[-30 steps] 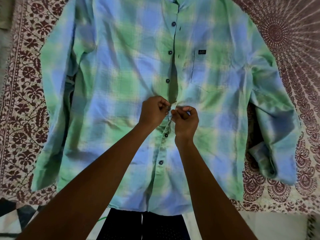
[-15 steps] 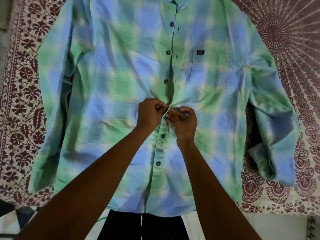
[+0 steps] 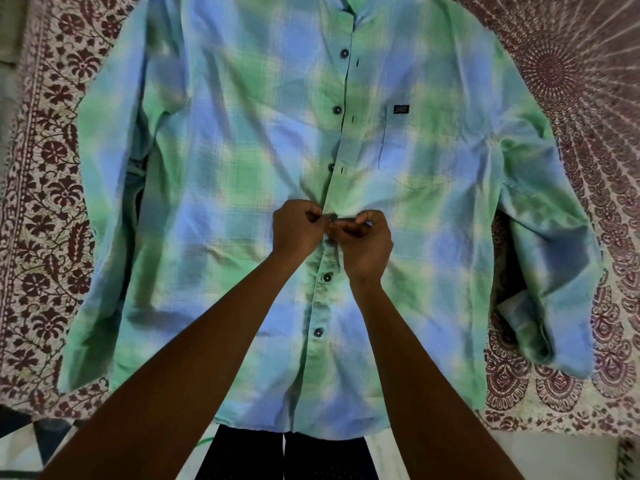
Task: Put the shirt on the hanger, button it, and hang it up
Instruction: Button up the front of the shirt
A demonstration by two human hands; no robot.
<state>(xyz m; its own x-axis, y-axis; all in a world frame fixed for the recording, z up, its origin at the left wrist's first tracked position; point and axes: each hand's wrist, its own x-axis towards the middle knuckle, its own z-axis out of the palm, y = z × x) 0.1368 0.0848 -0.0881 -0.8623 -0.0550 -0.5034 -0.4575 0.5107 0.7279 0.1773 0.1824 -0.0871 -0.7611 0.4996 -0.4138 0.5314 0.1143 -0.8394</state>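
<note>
A blue and green checked shirt (image 3: 242, 174) lies flat, front up, on a patterned bedspread (image 3: 45, 202), collar away from me. Dark buttons run down its placket; the two below my hands look fastened, the three above lie beside open buttonholes. My left hand (image 3: 296, 228) pinches the left edge of the placket at mid-chest. My right hand (image 3: 365, 242) pinches the right edge against it, with a button between the fingertips of both hands. No hanger shows; the collar area is cut off at the top edge.
The shirt's sleeves lie along both sides, the right cuff (image 3: 543, 341) folded back. The maroon floral bedspread reaches all round. My dark trousers (image 3: 287, 455) and a pale floor strip (image 3: 519, 455) show below the bed edge.
The view has shifted slightly, so the shirt sits a little further left in the frame. Both hands stay at the same mid-chest button, fingers working closer together.
</note>
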